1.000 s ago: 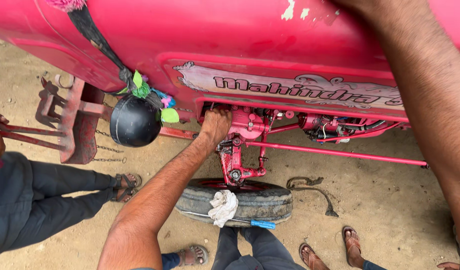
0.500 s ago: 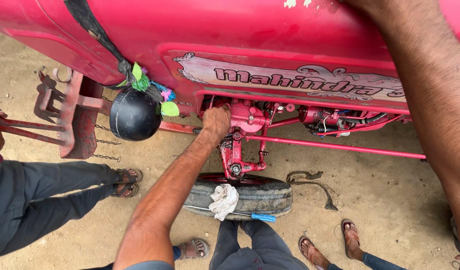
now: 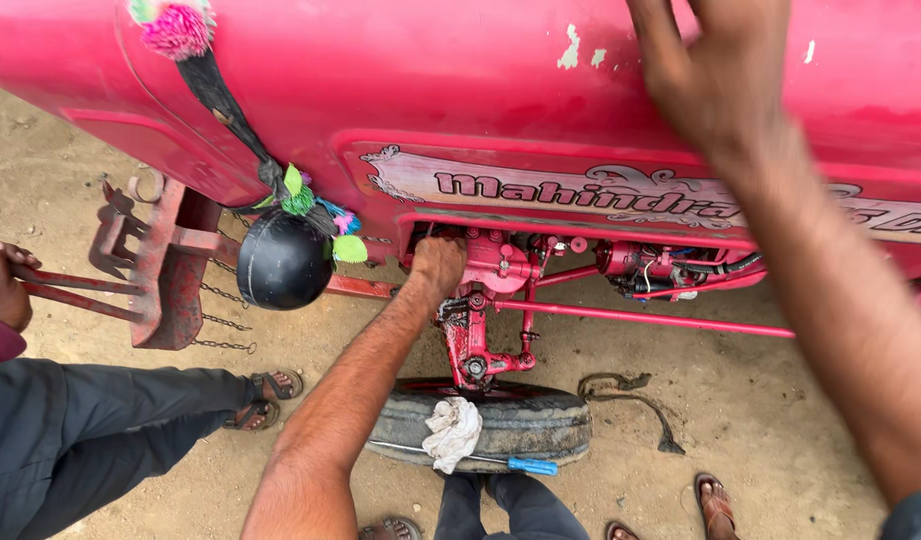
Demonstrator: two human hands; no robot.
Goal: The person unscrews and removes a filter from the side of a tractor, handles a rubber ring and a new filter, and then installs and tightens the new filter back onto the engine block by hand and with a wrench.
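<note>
My left hand [image 3: 441, 265] is down in the red cast-metal steering housing [image 3: 496, 270] under the big red sheet-metal tractor hood [image 3: 461, 90], fingers curled in against the top of that housing; whether they're pinching a part I can't tell, the knuckles hide it. My right hand [image 3: 716, 70] is flat on the hood's top panel, fingers spread, holding nothing, a bit blurred.

Counts: one long thin red steel rod [image 3: 661, 320] runs right from the housing, beneath the engine parts. One worn black rubber front tyre [image 3: 511, 425] sits directly below the housing. One crumpled white cloth rag [image 3: 451, 430] lies on the tyre's tread, and one blue-handled tool [image 3: 533, 466] rests at the tyre's near edge, just right of the rag. One shiny black round ball [image 3: 283, 262] hangs on one black strap [image 3: 231, 110] with green and pink tassels. One red steel front bracket [image 3: 166, 265] with thin chains is left of it. One dark bent metal piece [image 3: 631, 395] lies on the sandy ground [image 3: 761, 420] right of the tyre.

One other person's hand [image 3: 3, 285] at far left grips the bracket's bars. Sandalled feet visible: four, one at left [image 3: 271, 385], three along the bottom edge.
</note>
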